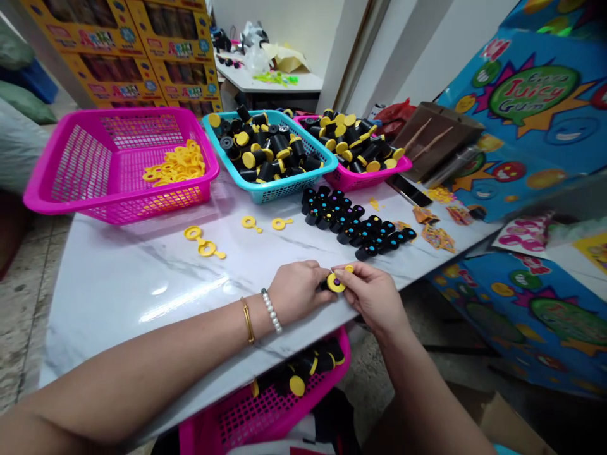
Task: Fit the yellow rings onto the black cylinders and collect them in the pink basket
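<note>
My left hand (pixel 298 291) is closed around a small black tube, mostly hidden in the fist, at the near edge of the white marble table (pixel 118 284). My right hand (pixel 372 294) pinches a yellow ring cap (pixel 336 282) against the tube's end, where a purple tip shows through the ring. Both hands touch each other over the table edge. A cluster of uncapped black tubes (pixel 358 222) with coloured tips lies just beyond the hands. A few loose yellow ring caps (pixel 203 242) lie to the left on the table.
At the back stand a pink basket (pixel 71 170) with yellow rings, a teal basket (pixel 284 183) and another pink basket (pixel 360 177), both full of capped black tubes. A pink basket (pixel 265 404) with capped tubes sits below the table edge. Colourful gum cartons (pixel 531 107) crowd the right.
</note>
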Demonstrator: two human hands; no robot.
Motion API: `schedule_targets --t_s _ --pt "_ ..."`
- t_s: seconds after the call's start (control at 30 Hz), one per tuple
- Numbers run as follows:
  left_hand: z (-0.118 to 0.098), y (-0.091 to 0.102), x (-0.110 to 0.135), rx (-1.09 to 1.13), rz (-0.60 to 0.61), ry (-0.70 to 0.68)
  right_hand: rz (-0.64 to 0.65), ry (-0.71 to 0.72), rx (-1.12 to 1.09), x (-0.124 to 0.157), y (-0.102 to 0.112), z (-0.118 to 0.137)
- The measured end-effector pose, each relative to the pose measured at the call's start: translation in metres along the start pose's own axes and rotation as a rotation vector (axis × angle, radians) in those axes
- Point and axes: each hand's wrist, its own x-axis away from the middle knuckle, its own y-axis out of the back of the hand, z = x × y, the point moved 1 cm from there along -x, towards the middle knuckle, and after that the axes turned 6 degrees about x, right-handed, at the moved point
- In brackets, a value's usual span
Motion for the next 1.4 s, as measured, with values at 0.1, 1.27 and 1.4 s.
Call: schedule_targets --t_s 0.1,1.27,1.4 --pt "-0.004 0.006 0.0 0.13 0.049 0.044 0.018 0.0 0.005 0.0 0.001 -0.001" --pt "-0.009 0.004 -0.007 1.215 0.243 0.713 0.436 -0.074 0.304 -0.008 0.008 0.023" --pt "-0.007 0.011 -0.008 1.404 0.327 0.723 0.462 -0.07 0.288 0.004 0.007 0.021"
